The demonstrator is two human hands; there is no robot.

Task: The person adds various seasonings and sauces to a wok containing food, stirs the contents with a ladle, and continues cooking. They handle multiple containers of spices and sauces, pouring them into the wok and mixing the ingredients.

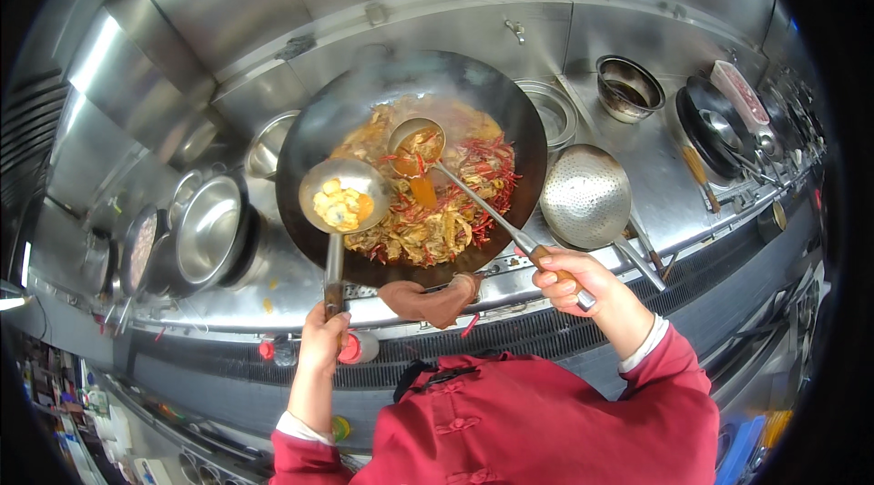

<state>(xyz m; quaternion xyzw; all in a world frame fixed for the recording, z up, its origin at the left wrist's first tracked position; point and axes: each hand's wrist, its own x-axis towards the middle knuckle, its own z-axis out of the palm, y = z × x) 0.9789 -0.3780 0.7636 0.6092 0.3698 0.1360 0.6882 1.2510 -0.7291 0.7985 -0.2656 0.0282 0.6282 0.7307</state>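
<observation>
My left hand (323, 333) grips the wooden handle of a metal ladle (349, 174), whose bowl holds yellowish food pieces (339, 204) over the left side of a large black wok (416, 65). In my right hand (577, 280) is the wooden handle of a second ladle (478, 200). Its bowl, over the middle of the wok, carries reddish-brown sauce, and an orange stream falls from its edge. Beneath both ladles lies a steaming stew of brown pieces (437, 239) with many red chillies (502, 167). A brown cloth (430, 301) drapes over the wok's near rim.
To the wok's right a perforated strainer (587, 195) lies on the steel counter (614, 137), near a pot of dark liquid (629, 89). Metal bowls (212, 229) stand at left. A tap (515, 31) juts from the back wall. Below the counter's front edge runs a grating (505, 342).
</observation>
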